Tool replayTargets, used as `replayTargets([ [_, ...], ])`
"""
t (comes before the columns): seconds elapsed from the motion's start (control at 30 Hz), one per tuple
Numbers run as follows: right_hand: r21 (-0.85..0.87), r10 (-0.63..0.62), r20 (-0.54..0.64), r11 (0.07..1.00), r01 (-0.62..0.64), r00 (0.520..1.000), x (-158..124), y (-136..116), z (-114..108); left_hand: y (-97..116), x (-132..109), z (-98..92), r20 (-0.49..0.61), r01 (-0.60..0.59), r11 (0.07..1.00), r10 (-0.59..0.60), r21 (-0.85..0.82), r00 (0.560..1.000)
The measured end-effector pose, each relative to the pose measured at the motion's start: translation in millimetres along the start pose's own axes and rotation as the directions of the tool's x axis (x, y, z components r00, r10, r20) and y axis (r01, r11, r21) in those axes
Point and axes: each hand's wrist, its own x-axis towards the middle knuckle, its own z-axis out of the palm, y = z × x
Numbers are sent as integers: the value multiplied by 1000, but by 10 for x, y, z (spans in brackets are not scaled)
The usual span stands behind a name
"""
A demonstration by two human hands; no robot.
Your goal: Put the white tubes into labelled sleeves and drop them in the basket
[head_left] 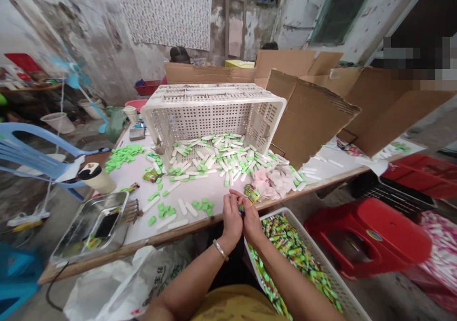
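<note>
My left hand (232, 221) and my right hand (253, 223) are pressed together at the table's front edge, fingers closed. Between them shows a small patch of a printed wrapper (242, 209); whatever else they hold is hidden. Just beyond my fingers lie more green-and-yellow printed wrappers (252, 193), beside a crumpled pink cloth (273, 182). White tubes with green caps (232, 161) are heaped out of a white plastic crate (214, 99) tipped on its side. Loose green caps (166, 210) and white tubes (177, 224) lie to the left of my hands.
Under my right arm stands a basket (323, 254) full of wrapped tubes. A metal tray (93, 225) and a cup (96, 177) sit at the table's left end, near a pile of green caps (124, 156). Cardboard (307, 116) rises behind; a red stool (371, 235) is at right.
</note>
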Motion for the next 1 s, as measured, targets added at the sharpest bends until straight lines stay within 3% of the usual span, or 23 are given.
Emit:
replayTargets([
  [0.23,117,121,20,986,-123,992,86,-73,-247,38,129,-38,192,-7,1000,5,6,981],
  [0.33,201,180,-43,965,-168,983,134,-160,-380,71,229,-105,232,-40,998,28,49,972],
  [0.47,184,223,-26,959,-215,974,159,-145,-515,78,321,-190,290,-77,997,69,16,954],
  [0.57,82,211,-144,976,-201,967,258,-11,-754,-11,356,-269,282,-56,998,49,17,958],
  [0.63,-207,177,-299,947,-245,937,396,82,-1023,-101,373,-345,238,-30,999,19,40,971],
  [0.67,-412,135,-377,861,-297,916,483,117,-1177,-144,379,-387,210,-17,998,5,53,978],
  [0.7,-602,86,-437,712,-362,895,577,144,-1330,-180,384,-429,184,-4,998,-9,68,983],
  [0.73,-676,59,-470,618,-402,881,676,163,-1471,-209,387,-467,162,10,996,-23,84,987],
  [0.87,-791,22,-513,376,-483,858,1055,224,-1788,-251,381,-552,113,67,988,-83,136,990],
  [1.0,-909,69,-403,81,-408,913,1313,297,-1782,-296,383,-577,108,101,987,-115,126,988],
])
